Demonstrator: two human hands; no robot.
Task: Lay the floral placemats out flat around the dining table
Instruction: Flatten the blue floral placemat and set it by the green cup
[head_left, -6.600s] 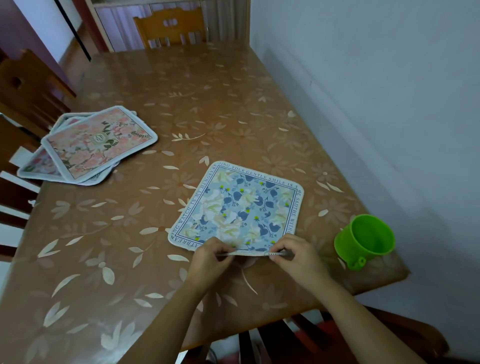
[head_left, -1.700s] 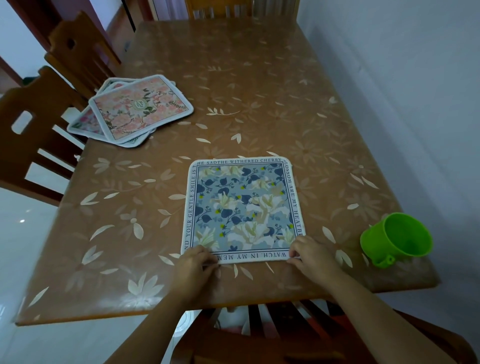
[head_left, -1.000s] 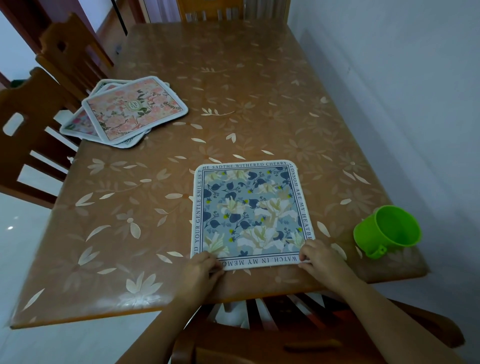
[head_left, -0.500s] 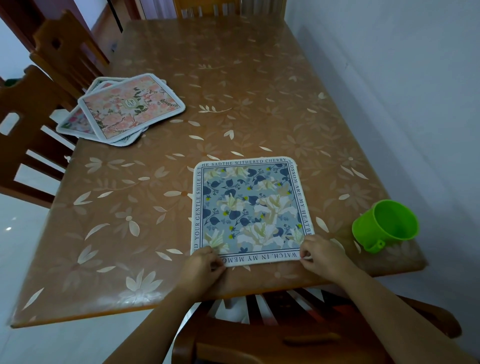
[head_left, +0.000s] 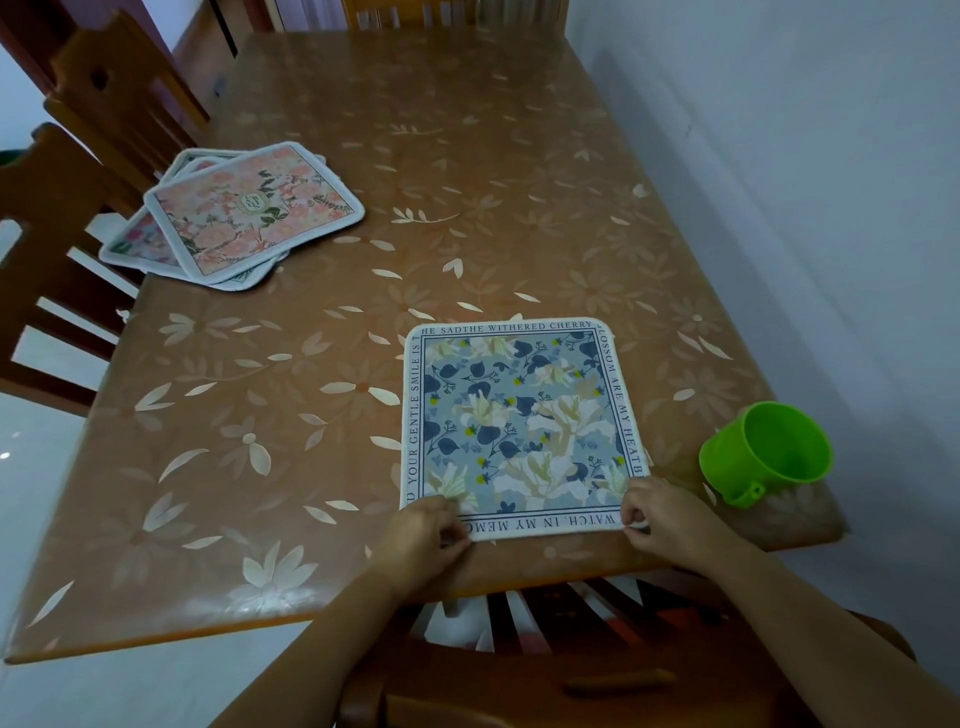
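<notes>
A blue floral placemat (head_left: 519, 421) with a lettered white border lies flat on the brown dining table (head_left: 363, 156), squared to the near edge. My left hand (head_left: 423, 540) pinches its near left corner. My right hand (head_left: 660, 512) pinches its near right corner. At the table's far left a loose stack of placemats (head_left: 234, 218) lies with a pink floral one on top, overhanging the table's left edge a little.
A green plastic cup (head_left: 769, 452) stands at the table's near right corner, close to my right hand. A white wall runs along the right side. Wooden chairs (head_left: 57, 218) stand at the left, one (head_left: 545, 660) sits below me, another at the far end.
The blue placemat was turned from a slanted lie to square with the near table edge. In the last second both hands have stayed at its near corners with only small shifts.
</notes>
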